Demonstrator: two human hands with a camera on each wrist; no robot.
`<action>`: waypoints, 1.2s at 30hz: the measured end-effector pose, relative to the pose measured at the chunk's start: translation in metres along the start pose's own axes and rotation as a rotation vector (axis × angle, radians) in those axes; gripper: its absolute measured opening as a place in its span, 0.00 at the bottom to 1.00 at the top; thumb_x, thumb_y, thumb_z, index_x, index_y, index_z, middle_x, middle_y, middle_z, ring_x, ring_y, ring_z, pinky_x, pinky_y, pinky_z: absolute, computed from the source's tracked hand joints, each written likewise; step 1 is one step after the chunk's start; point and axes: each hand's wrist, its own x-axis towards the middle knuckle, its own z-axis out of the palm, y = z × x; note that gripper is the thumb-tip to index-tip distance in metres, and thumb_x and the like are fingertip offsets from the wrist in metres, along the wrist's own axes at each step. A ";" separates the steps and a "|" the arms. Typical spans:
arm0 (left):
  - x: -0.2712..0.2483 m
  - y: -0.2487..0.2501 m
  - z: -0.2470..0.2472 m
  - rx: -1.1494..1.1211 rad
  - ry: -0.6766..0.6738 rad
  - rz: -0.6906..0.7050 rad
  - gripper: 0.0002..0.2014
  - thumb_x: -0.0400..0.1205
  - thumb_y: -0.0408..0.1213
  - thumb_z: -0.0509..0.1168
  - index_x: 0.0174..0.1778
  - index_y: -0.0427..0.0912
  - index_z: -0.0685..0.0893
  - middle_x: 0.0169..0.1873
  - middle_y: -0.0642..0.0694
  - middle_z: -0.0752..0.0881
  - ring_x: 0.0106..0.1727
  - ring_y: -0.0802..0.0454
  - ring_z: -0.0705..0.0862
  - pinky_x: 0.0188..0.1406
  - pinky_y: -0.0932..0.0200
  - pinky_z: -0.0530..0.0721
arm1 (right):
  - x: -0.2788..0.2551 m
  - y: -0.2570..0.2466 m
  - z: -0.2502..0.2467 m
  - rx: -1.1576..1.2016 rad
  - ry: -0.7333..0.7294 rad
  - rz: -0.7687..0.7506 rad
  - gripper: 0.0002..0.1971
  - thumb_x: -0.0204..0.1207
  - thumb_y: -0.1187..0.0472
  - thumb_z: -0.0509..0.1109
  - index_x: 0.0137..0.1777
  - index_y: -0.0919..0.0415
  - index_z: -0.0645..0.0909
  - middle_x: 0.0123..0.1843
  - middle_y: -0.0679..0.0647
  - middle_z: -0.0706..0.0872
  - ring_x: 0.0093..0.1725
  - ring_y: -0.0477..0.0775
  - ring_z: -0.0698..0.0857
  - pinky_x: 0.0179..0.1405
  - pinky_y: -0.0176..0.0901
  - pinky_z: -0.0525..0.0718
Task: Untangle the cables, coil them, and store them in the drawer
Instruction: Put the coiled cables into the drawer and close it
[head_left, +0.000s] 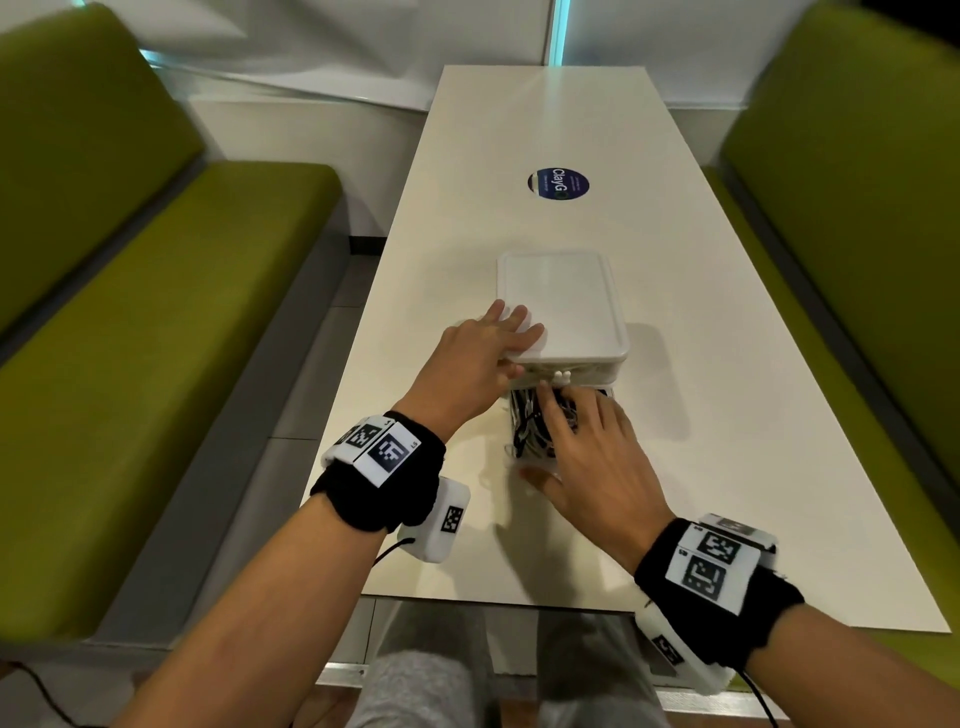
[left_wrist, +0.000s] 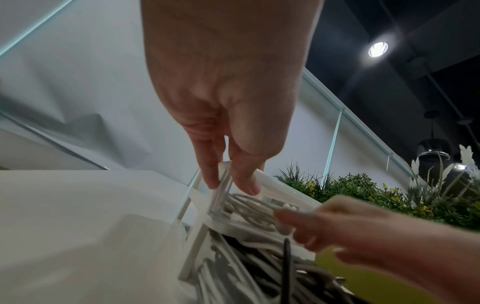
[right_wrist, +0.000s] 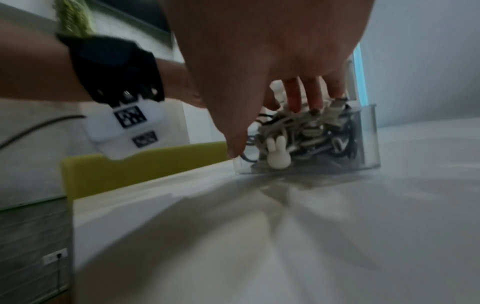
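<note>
- Lying heaped in the pulled-out clear drawer (head_left: 524, 457) at 6 o'clock of the white drawer unit (head_left: 561, 306): tangled black and white cables (head_left: 530, 423), likely light, limp, snag-prone; best lifted by a plug end.
- Reaching in: right hand (head_left: 587, 457), fingers spread on cables, no visible grip.
- Bracing the unit's near-left corner: left hand (head_left: 483, 358), fingers flat on top, thumb below.
- Carrying all: pale surface (head_left: 727, 467), round sticker (head_left: 558, 183) at 12 o'clock, green benches (head_left: 156, 312) at 3 and 9.
</note>
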 end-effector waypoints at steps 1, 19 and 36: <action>0.001 -0.002 0.001 -0.002 0.001 -0.002 0.24 0.82 0.34 0.65 0.75 0.51 0.76 0.76 0.50 0.74 0.79 0.50 0.68 0.66 0.51 0.70 | -0.002 -0.002 -0.002 0.006 0.002 -0.034 0.45 0.67 0.44 0.79 0.80 0.63 0.66 0.68 0.63 0.76 0.67 0.65 0.76 0.70 0.60 0.77; -0.001 -0.005 0.002 -0.056 0.029 0.026 0.23 0.82 0.32 0.66 0.74 0.51 0.78 0.76 0.53 0.75 0.81 0.52 0.64 0.70 0.51 0.70 | -0.008 0.017 -0.004 0.030 -0.037 0.056 0.33 0.69 0.59 0.80 0.72 0.67 0.74 0.69 0.65 0.81 0.70 0.67 0.79 0.67 0.55 0.80; 0.002 -0.004 0.000 -0.009 0.034 0.067 0.22 0.81 0.33 0.67 0.72 0.49 0.80 0.73 0.48 0.78 0.76 0.52 0.68 0.62 0.44 0.77 | -0.009 -0.006 0.029 -0.025 -0.167 0.257 0.40 0.74 0.54 0.53 0.82 0.77 0.52 0.84 0.75 0.54 0.84 0.72 0.54 0.82 0.65 0.44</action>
